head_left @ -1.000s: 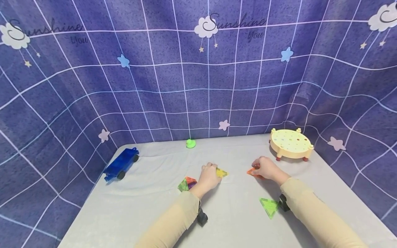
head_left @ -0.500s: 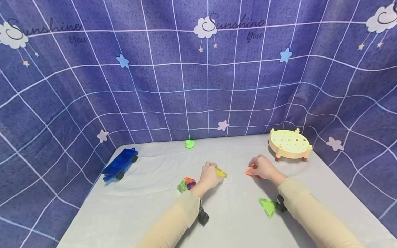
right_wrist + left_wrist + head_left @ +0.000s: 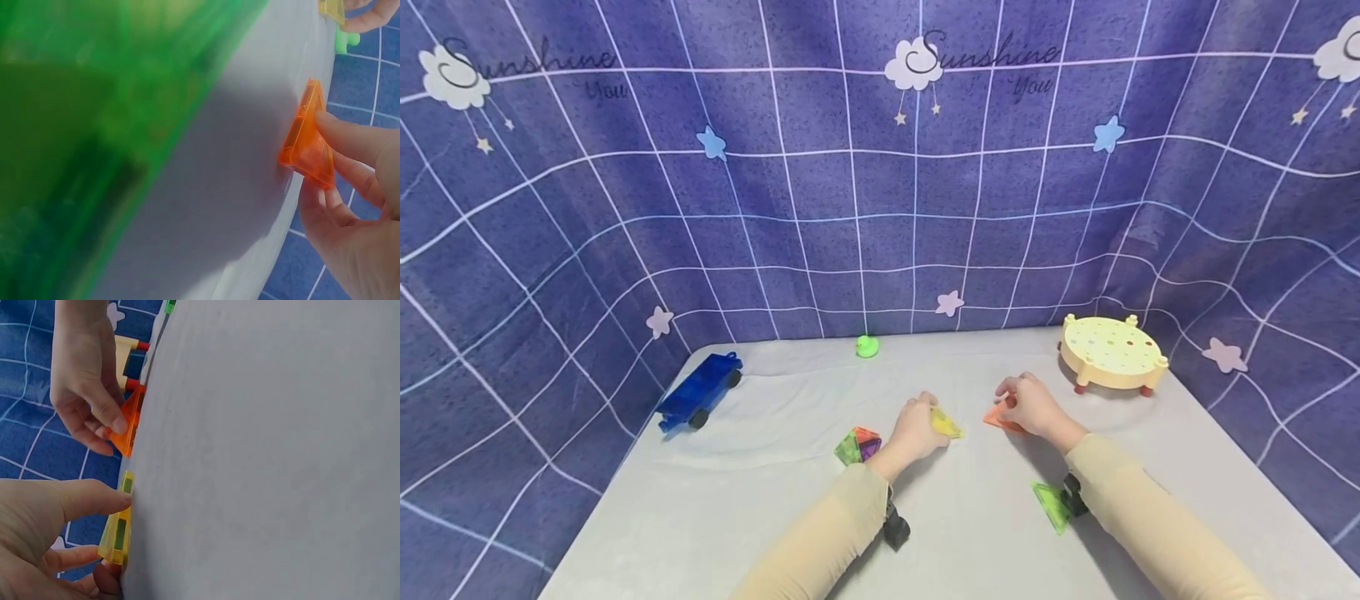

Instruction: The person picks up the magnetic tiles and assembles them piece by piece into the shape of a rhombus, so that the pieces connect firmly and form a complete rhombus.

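My left hand (image 3: 917, 429) pinches a yellow triangular magnetic tile (image 3: 945, 423) between thumb and fingers. In the left wrist view that tile (image 3: 116, 531) stands on edge, low over the cloth. To the right, my right hand (image 3: 1033, 407) grips an orange triangular magnetic tile (image 3: 1001, 416), its thumb on one face in the right wrist view and fingers behind. A gap separates the two tiles. A green triangular tile (image 3: 1051, 507) stands tilted against the black wrist camera (image 3: 1073, 495) under my right forearm. The same green tile (image 3: 119, 125) fills the left of the right wrist view.
A joined cluster of green, orange and purple tiles (image 3: 859, 447) lies left of my left hand. Behind are a blue wheeled toy cart (image 3: 702, 390), a green toy duck (image 3: 867, 346) and a cream oval pegged toy (image 3: 1112, 353). A blue curtain (image 3: 820, 183) borders the grey cloth (image 3: 760, 508).
My right hand has brought the orange tile leftward, closer to the yellow one. The green tile beside the right wrist has tipped up from a flatter position. The head view has shifted slightly.
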### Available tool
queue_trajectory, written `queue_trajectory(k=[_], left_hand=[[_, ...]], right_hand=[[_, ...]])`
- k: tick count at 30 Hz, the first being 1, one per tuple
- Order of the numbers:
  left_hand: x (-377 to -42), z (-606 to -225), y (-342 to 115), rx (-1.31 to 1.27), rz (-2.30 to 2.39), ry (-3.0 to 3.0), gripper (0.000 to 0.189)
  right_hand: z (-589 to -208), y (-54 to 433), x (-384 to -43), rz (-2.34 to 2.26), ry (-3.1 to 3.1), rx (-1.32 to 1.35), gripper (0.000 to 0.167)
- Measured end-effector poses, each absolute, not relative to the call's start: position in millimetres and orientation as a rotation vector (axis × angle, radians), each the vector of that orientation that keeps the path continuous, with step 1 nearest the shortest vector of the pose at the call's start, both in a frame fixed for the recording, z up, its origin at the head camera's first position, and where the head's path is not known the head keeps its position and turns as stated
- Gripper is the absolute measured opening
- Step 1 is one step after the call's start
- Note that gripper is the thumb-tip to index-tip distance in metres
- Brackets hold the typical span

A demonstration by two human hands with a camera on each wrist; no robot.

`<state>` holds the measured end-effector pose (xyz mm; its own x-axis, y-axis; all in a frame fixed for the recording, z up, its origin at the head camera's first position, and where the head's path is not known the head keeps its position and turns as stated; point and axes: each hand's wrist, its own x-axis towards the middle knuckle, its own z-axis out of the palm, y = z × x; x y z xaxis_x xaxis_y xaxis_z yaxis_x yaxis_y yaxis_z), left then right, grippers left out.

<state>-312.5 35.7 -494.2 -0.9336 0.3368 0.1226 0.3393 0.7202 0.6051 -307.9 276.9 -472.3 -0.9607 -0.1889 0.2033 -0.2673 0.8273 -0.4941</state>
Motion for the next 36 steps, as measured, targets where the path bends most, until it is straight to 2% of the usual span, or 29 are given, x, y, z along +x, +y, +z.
queue_trajectory(k=[17,36], left_hand=[[-307,-495,36,-0.696,-1.021,-2.851,0.059],[-305,-496,38,-0.691,-1.001,-2.854,0.056]], right_hand=[[-471,242,-310,0.888,-2.759,0.385,0.013],[-466,223,-309,0.963,-2.732,0.429,0.012]])
